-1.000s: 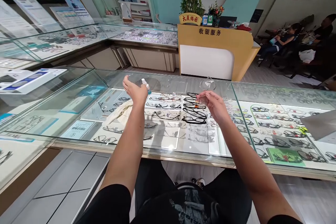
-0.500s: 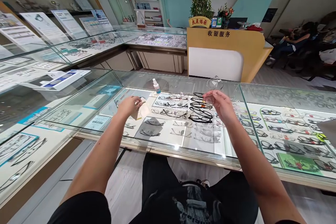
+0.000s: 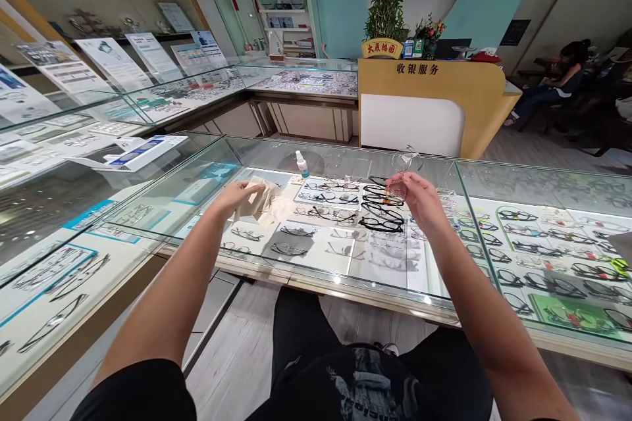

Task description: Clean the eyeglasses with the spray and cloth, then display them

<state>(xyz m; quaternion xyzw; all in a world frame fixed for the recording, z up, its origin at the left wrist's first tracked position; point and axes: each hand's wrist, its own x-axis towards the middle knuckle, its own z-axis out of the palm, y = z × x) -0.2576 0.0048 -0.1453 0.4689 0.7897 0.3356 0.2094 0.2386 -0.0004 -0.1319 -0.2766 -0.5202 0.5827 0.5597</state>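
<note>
Standing here, I see the person's left hand gripping a crumpled, pale cloth over the glass desk. Just beyond the cloth, a small bottle with a white top stands upright. The right hand holds up clear-looking glasses by one side, a lens raised above the fingers. A column of black frames sits close by on its left. Across the floor, a plant tops a yellow desk, and someone sits far to the right.
</note>
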